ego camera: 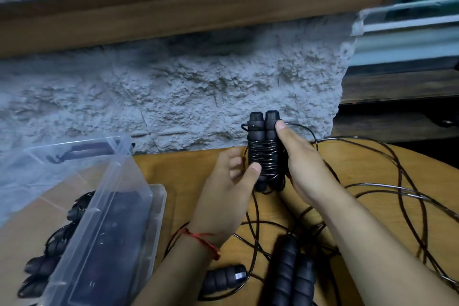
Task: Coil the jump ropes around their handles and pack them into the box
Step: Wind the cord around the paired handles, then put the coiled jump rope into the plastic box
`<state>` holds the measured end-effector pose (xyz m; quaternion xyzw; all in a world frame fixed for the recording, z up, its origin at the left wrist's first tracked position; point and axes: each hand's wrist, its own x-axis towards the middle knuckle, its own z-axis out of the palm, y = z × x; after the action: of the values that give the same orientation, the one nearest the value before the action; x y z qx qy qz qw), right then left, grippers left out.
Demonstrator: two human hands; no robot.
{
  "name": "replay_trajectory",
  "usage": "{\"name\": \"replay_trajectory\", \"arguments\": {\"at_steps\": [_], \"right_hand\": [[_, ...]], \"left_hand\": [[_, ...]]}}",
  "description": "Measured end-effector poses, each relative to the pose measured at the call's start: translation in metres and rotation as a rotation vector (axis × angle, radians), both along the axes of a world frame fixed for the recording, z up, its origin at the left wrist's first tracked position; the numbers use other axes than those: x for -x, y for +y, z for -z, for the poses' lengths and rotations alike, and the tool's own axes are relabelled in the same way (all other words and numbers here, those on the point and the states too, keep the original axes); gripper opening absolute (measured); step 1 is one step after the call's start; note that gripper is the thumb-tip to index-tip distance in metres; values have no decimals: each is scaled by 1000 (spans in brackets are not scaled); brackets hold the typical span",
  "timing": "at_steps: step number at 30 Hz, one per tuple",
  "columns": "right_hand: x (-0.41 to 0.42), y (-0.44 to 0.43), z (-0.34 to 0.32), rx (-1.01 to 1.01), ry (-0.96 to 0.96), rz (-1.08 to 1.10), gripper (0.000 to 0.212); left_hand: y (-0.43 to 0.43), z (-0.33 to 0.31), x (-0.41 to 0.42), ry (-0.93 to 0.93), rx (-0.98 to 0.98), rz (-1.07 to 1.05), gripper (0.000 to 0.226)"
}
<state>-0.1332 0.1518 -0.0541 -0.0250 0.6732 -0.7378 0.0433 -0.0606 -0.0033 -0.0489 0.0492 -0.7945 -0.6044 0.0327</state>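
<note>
A pair of black foam jump-rope handles [263, 131] stands upright above the wooden table, with thin black cord [263, 159] wound several turns around their middle. My right hand [301, 164] grips the handles from the right, thumb pressed near their top. My left hand [231, 186] holds the lower part of the bundle, thumb on the coils. The clear plastic box [116, 208] sits at the left with dark coiled ropes inside.
Loose black cord [387, 189] loops over the table's right side. Another pair of handles [290, 273] and a single handle [224, 279] lie near the front edge. Several coiled ropes [49, 256] lie left of the box. A rough white wall rises behind the table.
</note>
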Motion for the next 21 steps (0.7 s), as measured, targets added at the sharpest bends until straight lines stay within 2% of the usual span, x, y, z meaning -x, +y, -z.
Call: {"name": "replay_trajectory", "arguments": {"at_steps": [8,14,21], "right_hand": [[-47,-17,-73,12,70,-14,44],[-89,-38,-120,-5,160,-46,34],[-138,-53,-166,-65,293,-156,33]], "left_hand": [[-4,-51,-30,72,-221,100,21],[-15,-89,-64,216,-263,43,21],[-39,-130,-108,370,-178,1,18]]}}
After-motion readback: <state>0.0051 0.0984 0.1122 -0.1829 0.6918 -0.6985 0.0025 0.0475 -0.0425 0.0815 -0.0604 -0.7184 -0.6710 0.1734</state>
